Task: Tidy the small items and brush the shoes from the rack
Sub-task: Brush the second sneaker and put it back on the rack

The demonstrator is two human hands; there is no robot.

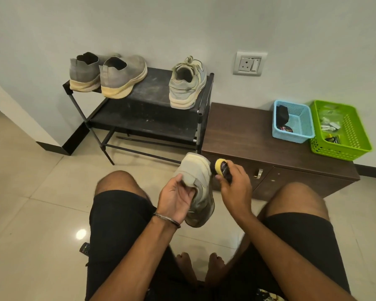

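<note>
- While seated, left hand (175, 195) grips pale sneaker (197, 187), fingers inside the opening, sole up, between the knees.
- Right hand (234, 184) curled round yellow-headed brush (223, 167), touching the sneaker's side.
- Matching sneaker (186, 83) on rack (152, 98).

Pale sneaker (197, 181) held mid-air, toe up; yellow-black brush (223, 168) touching its side.

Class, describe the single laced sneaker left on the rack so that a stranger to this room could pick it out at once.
Start at the black shoe rack against the wall. On its top shelf, at the right end near the wall socket, stands one pale green laced sneaker, heel toward the camera. Its neighbours, the grey slip-on pair at the left end, have no laces.
</note>
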